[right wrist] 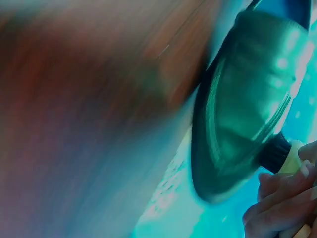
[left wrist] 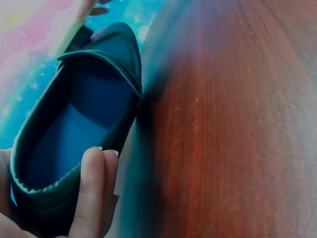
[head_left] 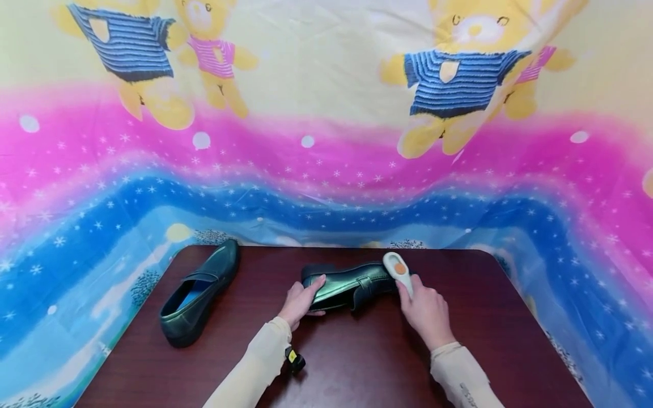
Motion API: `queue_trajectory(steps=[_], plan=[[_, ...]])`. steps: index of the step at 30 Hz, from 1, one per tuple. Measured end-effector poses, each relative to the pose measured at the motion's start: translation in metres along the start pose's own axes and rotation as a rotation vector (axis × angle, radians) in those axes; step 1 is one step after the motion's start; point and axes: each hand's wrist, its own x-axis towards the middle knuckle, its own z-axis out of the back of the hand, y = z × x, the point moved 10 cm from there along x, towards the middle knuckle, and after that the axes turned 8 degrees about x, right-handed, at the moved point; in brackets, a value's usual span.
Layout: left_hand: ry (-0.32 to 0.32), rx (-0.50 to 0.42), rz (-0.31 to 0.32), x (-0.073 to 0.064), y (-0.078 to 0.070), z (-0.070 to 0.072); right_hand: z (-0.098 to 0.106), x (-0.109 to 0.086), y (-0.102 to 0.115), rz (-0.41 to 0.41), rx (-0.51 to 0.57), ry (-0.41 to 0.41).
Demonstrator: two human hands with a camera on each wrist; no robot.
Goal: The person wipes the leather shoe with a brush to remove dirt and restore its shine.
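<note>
A dark, glossy loafer (head_left: 343, 284) is tilted on its side over the table, its opening facing me and its toe to the right. My left hand (head_left: 300, 300) grips it by the heel, thumb on the upper side and fingers along the rim. In the left wrist view the blue insole (left wrist: 74, 134) shows inside. My right hand (head_left: 427, 310) holds a small shoe brush (head_left: 397, 267) with a pale handle and an orange spot. Its black bristles (right wrist: 275, 153) are right at the toe's side in the right wrist view.
A matching loafer (head_left: 201, 294) stands upright on the left of the dark reddish-brown table (head_left: 352, 362), toe pointing away. A cloth printed with bears (head_left: 316, 164) hangs behind the table's far edge and around its sides. A black wrist strap (head_left: 294, 360) hangs by the left sleeve.
</note>
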Motion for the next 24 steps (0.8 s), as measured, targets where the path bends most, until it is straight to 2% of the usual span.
queue_trajectory(steps=[3, 6, 9, 14, 17, 20, 24], plan=[[-0.012, 0.012, -0.009, 0.001, -0.002, 0.001, 0.006, -0.002, -0.017, -0.038, 0.018, 0.033], [-0.017, 0.019, -0.003, 0.002, -0.003, 0.001, 0.007, -0.002, -0.018, -0.038, 0.045, 0.048], [-0.005, 0.025, 0.001, 0.003, -0.002, 0.000, 0.003, 0.000, -0.003, -0.008, 0.080, 0.044], [0.008, 0.034, 0.004, 0.004, -0.002, 0.001, -0.018, 0.003, 0.034, 0.072, 0.117, 0.106], [0.014, 0.031, 0.003, 0.003, -0.001, 0.001, -0.029, 0.002, 0.044, 0.090, 0.107, 0.126], [0.032, 0.024, 0.016, 0.003, 0.002, 0.000, -0.031, 0.001, 0.037, 0.080, 0.083, 0.114], [0.044, 0.039, 0.022, 0.004, 0.003, 0.002, -0.022, 0.001, 0.009, 0.047, 0.050, 0.079]])
